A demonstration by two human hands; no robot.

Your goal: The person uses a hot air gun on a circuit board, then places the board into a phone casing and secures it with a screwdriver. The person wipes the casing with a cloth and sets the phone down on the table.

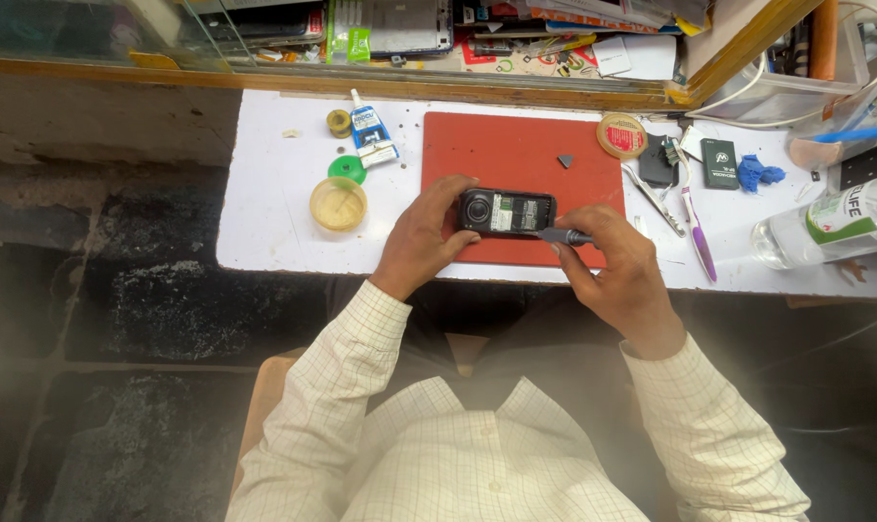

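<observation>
I see the white counter (264, 232) carrying a red mat (516, 155) toward its middle, which gives a grippy bed for the opened phone (507, 212) near the mat's front edge. My left hand (421, 237) clasps the phone's left end to steady it. My right hand (620, 266) pinches a small dark tool (562, 235) against its right end.

A small black phone (507, 212) with its back cover off lies on a red mat (516, 155) on the white table (274, 213). The left hand (421, 235) grips its end at nine o'clock. The right hand (614, 263), at three o'clock, holds a dark tool (564, 235) against the phone's edge. A yellow tub (338, 203) sits near nine o'clock of the mat; a purple toothbrush (696, 232) lies at three o'clock.
</observation>
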